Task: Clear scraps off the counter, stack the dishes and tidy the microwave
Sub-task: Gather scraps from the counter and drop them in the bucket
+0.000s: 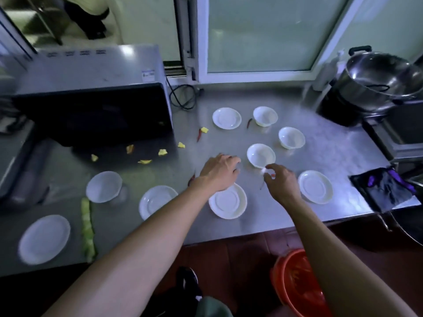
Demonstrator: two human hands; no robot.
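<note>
red bucket [295, 287] below | bowl [261, 155] between hands | left [218, 172] curled, grip unclear | right [280, 179] pinching scrap [265, 170]

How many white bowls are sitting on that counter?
4: one by the window, one right of it, one near the hands, one left below the microwave. None seems hidden.

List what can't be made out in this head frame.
- Left hand: fingers curl away from the camera, so what they hold is hidden.
- Right hand: small scrap at fingers, too small to identify.
- Microwave: door dark, inside unseen.
- Red bucket: partly behind right forearm.
</note>
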